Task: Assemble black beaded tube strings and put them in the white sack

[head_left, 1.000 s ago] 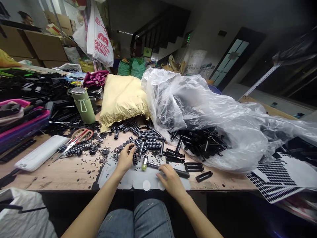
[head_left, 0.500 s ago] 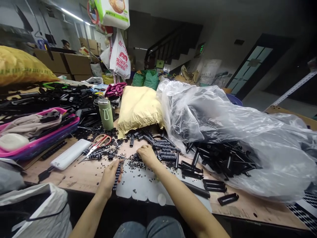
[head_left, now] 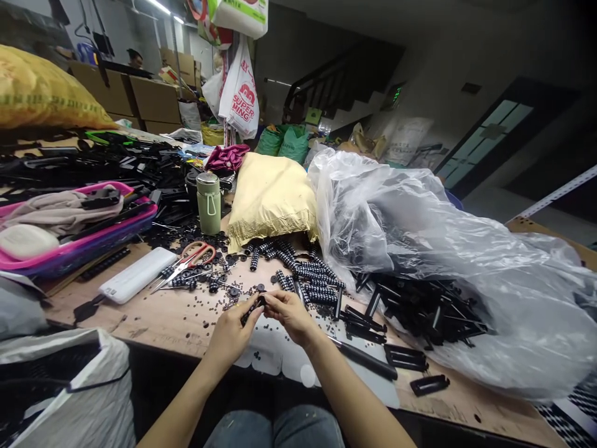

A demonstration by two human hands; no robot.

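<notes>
My left hand [head_left: 232, 333] is closed round a short black-and-white ribbed rod [head_left: 249, 312], held tilted just above the table. My right hand [head_left: 290, 311] meets it at the rod's upper end, its fingers pinched on a small black piece that I cannot make out. Under both hands lies a pale sheet [head_left: 280, 358] dotted with small black rings [head_left: 219, 305]. Just beyond my right hand is a heap of more ribbed rods [head_left: 308, 274]. The black handle of a small hammer [head_left: 361, 358] lies to the right of my right forearm.
A clear plastic bag [head_left: 420, 249] spilling black plastic bars [head_left: 420, 308] fills the right. A yellow sack [head_left: 273, 196], a green bottle [head_left: 208, 203], scissors [head_left: 189, 258], a white box [head_left: 138, 283] and a pink tray [head_left: 69, 239] stand left and behind. A white bag [head_left: 69, 398] sits at the near left edge.
My left hand has lifted the ribbed rod up from the sheet's left edge toward the middle. My right hand has come back from the pile of rings and joined it at the rod's end.
</notes>
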